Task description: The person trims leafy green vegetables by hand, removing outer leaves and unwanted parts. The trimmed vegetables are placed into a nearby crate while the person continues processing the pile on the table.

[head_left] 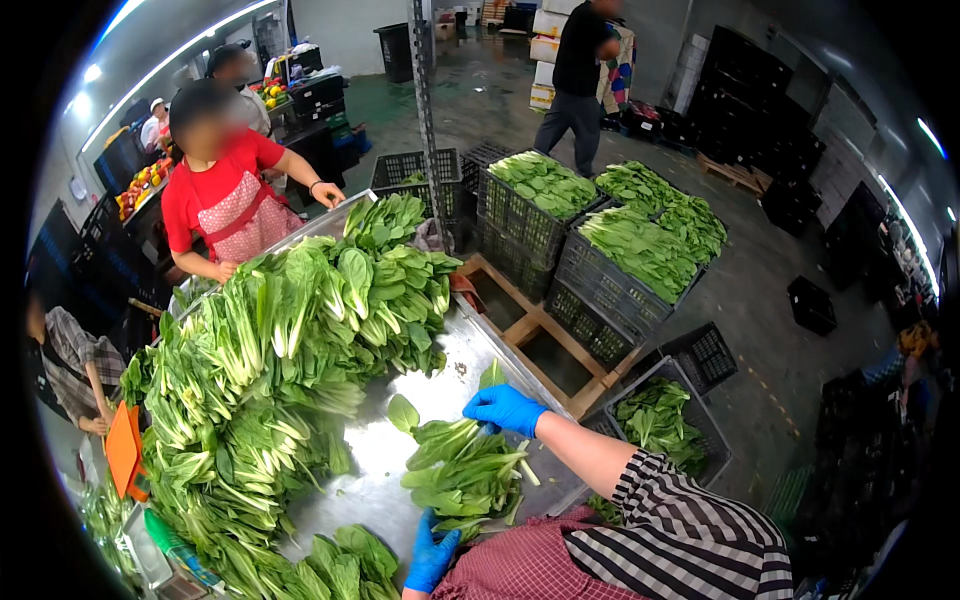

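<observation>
My right hand [505,408], in a blue glove, is over the top of a small heap of leafy greens [465,470] on the metal table [380,420]. Its fingers are pinched together, and what lies between them is hidden. A single green leaf [491,375] shows just beyond the knuckles. My left hand [432,555], also gloved in blue, is at the near edge of the same heap, with fingers apart and touching or close to the leaves. A large pile of greens with pale stems [290,320] covers the table's left and far side.
Black crates of greens [640,250] are stacked beyond the table to the right, near a wooden frame [530,325]. Another crate [660,420] stands by my right arm. A person in red [235,190] stands across the table. An orange board [124,450] is at left.
</observation>
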